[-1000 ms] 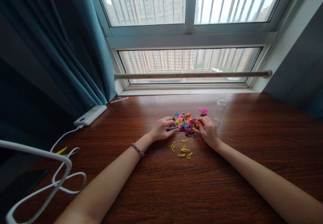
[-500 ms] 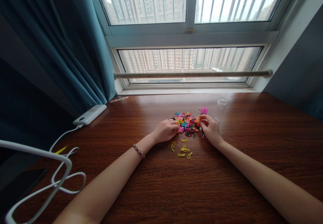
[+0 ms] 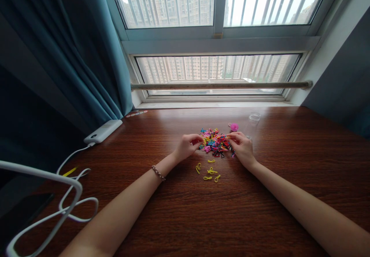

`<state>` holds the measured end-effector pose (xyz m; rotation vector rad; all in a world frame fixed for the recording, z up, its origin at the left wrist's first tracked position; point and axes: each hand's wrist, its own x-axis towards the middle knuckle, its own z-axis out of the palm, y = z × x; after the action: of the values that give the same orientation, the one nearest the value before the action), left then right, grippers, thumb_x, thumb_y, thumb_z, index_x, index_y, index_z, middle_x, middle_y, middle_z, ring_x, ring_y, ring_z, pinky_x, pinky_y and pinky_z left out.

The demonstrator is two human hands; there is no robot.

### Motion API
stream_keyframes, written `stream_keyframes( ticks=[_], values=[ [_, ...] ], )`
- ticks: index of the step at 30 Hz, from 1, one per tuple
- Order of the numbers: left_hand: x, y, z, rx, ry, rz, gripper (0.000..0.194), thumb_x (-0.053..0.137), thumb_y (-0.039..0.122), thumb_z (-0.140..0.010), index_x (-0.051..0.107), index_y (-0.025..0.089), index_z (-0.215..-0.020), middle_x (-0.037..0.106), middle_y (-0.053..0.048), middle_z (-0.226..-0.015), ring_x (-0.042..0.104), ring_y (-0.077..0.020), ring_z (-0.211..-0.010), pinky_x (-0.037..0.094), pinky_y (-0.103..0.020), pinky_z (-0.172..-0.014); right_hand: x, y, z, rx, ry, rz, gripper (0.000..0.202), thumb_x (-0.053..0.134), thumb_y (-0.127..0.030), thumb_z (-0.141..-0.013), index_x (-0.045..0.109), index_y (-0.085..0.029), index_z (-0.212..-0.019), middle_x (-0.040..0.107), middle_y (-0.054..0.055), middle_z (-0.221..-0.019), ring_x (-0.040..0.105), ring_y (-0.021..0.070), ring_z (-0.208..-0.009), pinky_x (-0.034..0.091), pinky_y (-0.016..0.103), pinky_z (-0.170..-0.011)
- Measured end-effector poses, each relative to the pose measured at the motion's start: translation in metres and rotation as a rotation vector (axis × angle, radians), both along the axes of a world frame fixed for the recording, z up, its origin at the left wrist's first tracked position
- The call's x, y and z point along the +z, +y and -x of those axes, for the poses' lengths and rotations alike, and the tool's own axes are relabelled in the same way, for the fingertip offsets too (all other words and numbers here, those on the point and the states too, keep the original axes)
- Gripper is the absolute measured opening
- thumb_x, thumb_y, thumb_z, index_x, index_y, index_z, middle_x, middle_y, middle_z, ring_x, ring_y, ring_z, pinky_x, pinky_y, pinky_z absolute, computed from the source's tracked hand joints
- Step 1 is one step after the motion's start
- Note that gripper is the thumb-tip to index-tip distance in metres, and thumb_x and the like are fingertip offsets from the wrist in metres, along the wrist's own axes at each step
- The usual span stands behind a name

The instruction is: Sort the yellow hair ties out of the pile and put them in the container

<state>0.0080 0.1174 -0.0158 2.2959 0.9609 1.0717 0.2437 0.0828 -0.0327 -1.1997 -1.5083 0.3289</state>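
Observation:
A loose heap of small colourful elastic bands [image 3: 214, 143] lies on the wooden table. At its left edge is my left hand [image 3: 187, 147], thumb and forefinger pinched together; what they hold, if anything, is too small to make out. My right hand [image 3: 243, 148] reaches in at the heap's right side, its fingertips closed on an elastic band that looks yellow. Nearer to me, several yellow elastic bands [image 3: 212, 170] lie apart from the heap, some looped or twisted.
Behind my right hand stands a clear jar [image 3: 254, 118], with a pink round object [image 3: 234, 127] beside it. A white power strip [image 3: 103, 131] lies at the left by the blue curtain [image 3: 95, 56]. Its white cable [image 3: 75, 195] loops over the table's left side. A window fills the back.
My left hand has shifted slightly up, its fingers lifting from the heap's edge into a pinch. My right hand has barely moved and stays at the heap's right side.

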Motion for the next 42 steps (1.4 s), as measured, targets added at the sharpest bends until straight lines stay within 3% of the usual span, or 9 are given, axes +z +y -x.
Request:
stream_keyframes(
  ticks=[7, 10, 14, 17, 19, 21, 26, 32, 42],
  values=[
    [0.021, -0.017, -0.007, -0.407, 0.163, 0.286, 0.018, 0.059, 0.025, -0.074, 0.069, 0.010, -0.077, 0.065, -0.006, -0.070, 0.054, -0.0095, -0.060, 0.039, -0.018, -0.052, 0.000, -0.001, 0.002, 0.039, 0.075, 0.084, 0.024, 0.055, -0.037, -0.076, 0.065, -0.017, -0.084, 0.067, 0.005, -0.078, 0.063, 0.0178, -0.067, 0.050, 0.029, -0.063],
    [0.021, -0.020, -0.008, -0.471, 0.227, 0.400, 0.022, 0.056, 0.026, -0.077, 0.069, 0.009, -0.082, 0.066, -0.006, -0.068, 0.056, -0.0104, -0.060, 0.041, -0.018, -0.053, 0.003, -0.004, 0.004, 0.075, 0.082, 0.123, 0.027, 0.052, -0.039, -0.079, 0.063, -0.017, -0.091, 0.067, 0.004, -0.071, 0.063, 0.0173, -0.060, 0.050, 0.027, -0.057],
    [0.012, -0.012, -0.007, -0.212, 0.152, 0.235, 0.022, 0.052, 0.027, -0.080, 0.067, 0.011, -0.083, 0.065, -0.005, -0.067, 0.055, -0.0110, -0.058, 0.043, -0.020, -0.053, 0.010, -0.020, 0.015, 0.129, -0.116, 0.002, 0.025, 0.050, -0.037, -0.082, 0.063, -0.019, -0.093, 0.067, 0.005, -0.078, 0.061, 0.0157, -0.063, 0.048, 0.027, -0.061],
    [0.004, -0.003, -0.004, -0.002, 0.131, -0.076, 0.017, 0.053, 0.023, -0.080, 0.065, 0.016, -0.091, 0.066, -0.006, -0.086, 0.056, -0.0147, -0.076, 0.046, -0.027, -0.070, 0.013, -0.037, 0.027, 0.359, -0.369, -0.102, 0.024, 0.049, -0.034, -0.083, 0.063, -0.022, -0.097, 0.065, 0.004, -0.077, 0.059, 0.0136, -0.066, 0.046, 0.025, -0.065],
    [-0.001, 0.002, -0.002, 0.037, 0.201, -0.217, 0.021, 0.053, 0.020, -0.081, 0.062, 0.020, -0.099, 0.064, -0.005, -0.097, 0.054, -0.0170, -0.089, 0.043, -0.032, -0.081, 0.014, -0.046, 0.033, 0.516, -0.512, -0.138, 0.025, 0.049, -0.034, -0.083, 0.062, -0.023, -0.102, 0.064, 0.002, -0.072, 0.057, 0.0123, -0.063, 0.044, 0.023, -0.062],
    [-0.006, 0.004, 0.000, 0.055, 0.301, -0.288, 0.021, 0.051, 0.020, -0.082, 0.061, 0.021, -0.100, 0.064, -0.005, -0.097, 0.052, -0.0177, -0.091, 0.042, -0.033, -0.082, 0.014, -0.049, 0.035, 0.557, -0.561, -0.148, 0.027, 0.049, -0.035, -0.083, 0.061, -0.022, -0.105, 0.063, 0.002, -0.071, 0.056, 0.0120, -0.063, 0.043, 0.022, -0.061],
    [-0.011, 0.005, 0.002, 0.110, 0.417, -0.337, 0.016, 0.049, 0.023, -0.083, 0.063, 0.021, -0.090, 0.065, -0.004, -0.085, 0.052, -0.0174, -0.085, 0.041, -0.032, -0.078, 0.015, -0.036, 0.027, 0.281, -0.378, -0.084, 0.025, 0.046, -0.035, -0.085, 0.064, -0.020, -0.092, 0.064, 0.003, -0.074, 0.056, 0.0131, -0.062, 0.043, 0.024, -0.062],
    [-0.008, 0.007, 0.003, 0.149, 0.319, -0.310, 0.014, 0.052, 0.020, -0.081, 0.063, 0.019, -0.090, 0.065, -0.004, -0.087, 0.053, -0.0171, -0.085, 0.040, -0.032, -0.077, 0.012, -0.019, 0.013, -0.085, -0.161, 0.052, 0.034, 0.041, -0.040, -0.085, 0.066, -0.019, -0.076, 0.064, 0.002, -0.064, 0.055, 0.0146, -0.055, 0.040, 0.025, -0.056],
    [-0.004, 0.008, 0.005, 0.149, 0.100, -0.221, 0.009, 0.056, 0.019, -0.077, 0.065, 0.019, -0.079, 0.066, -0.004, -0.080, 0.057, -0.0167, -0.080, 0.045, -0.031, -0.075, 0.005, -0.001, -0.005, -0.274, -0.248, 0.115, 0.026, 0.049, -0.039, -0.078, 0.067, -0.021, -0.084, 0.065, 0.003, -0.069, 0.056, 0.0159, -0.060, 0.040, 0.027, -0.062]
  ],
)
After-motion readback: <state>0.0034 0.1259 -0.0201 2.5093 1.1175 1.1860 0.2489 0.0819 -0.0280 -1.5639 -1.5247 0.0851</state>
